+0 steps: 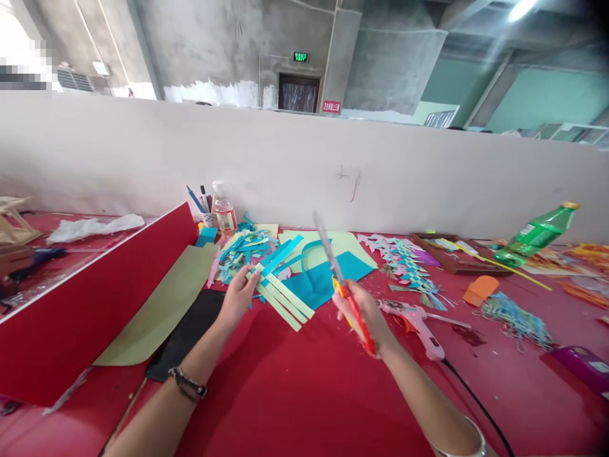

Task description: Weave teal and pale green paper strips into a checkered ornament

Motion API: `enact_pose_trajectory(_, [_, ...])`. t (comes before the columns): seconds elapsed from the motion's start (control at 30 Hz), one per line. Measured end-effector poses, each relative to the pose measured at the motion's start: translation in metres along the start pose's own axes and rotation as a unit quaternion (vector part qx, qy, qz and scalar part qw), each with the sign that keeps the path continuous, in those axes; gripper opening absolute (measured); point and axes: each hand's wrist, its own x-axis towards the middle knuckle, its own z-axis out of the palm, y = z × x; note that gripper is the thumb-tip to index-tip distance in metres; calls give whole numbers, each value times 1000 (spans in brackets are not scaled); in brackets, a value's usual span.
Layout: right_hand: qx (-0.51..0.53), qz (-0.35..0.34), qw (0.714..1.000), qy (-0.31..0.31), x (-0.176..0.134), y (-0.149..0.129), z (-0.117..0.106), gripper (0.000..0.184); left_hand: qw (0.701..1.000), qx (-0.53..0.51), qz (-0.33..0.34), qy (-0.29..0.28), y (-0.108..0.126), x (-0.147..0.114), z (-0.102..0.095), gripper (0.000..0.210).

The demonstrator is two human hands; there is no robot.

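Pinched in my left hand are woven paper strips, pale green ones pointing down to the right and blue ones up to the right. My right hand is closed round the red and yellow handles of a pair of scissors, whose blades point up and away, slightly blurred. The blades look together. Behind the hands lie a blue paper sheet and a pale green sheet. Beyond my left hand is a heap of blue, green and pink paper scraps.
A pink glue gun with a black cord lies right of my right hand. Woven paper pieces, a tray and a tilted green bottle are farther right. At left stands a red board beside a black phone-like slab.
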Motion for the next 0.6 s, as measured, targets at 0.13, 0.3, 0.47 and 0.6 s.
enact_pose_trajectory(0.13, [-177,-57,982,-19,-1,20,5,28,998,-50,-26,-27,-5,-10,5,27])
enact_pose_trajectory(0.3, [-329,-120,936,-43,-5,31,4,29,988,-133,-71,-34,-2,-17,4,24])
enact_pose_trajectory(0.47, [-404,-142,902,-53,-9,33,4,38,978,-194,-74,-29,-2,-17,3,20])
enact_pose_trajectory(0.6, [-436,-130,889,-54,-9,35,3,39,969,-238,-71,15,-2,-15,3,16])
